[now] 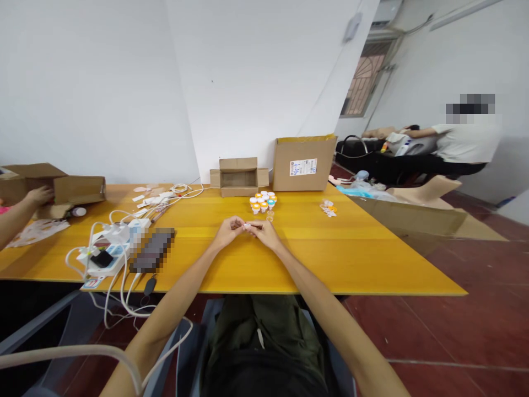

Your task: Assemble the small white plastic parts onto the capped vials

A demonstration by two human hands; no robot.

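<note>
My left hand (227, 232) and my right hand (266, 234) meet above the table, their fingers closed on a small white piece with dark spots (247, 225). Its exact kind is too small to make out, and the fingertips hide part of it. Just beyond the hands stand several small jars (256, 208) in a tight group, with white, orange and teal tops. A little clear cup (270, 215) is at the near side of that group. Further right lies a small heap of clear, white and orange parts (329, 209).
An open small carton (239, 191) and a large taped carton (305, 165) stand by the wall. Left are a power strip (109, 264) with tangled white cables and a dark phone (152, 251). Another person's hand (40, 195) reaches into a box; a person (467, 138) sits far right.
</note>
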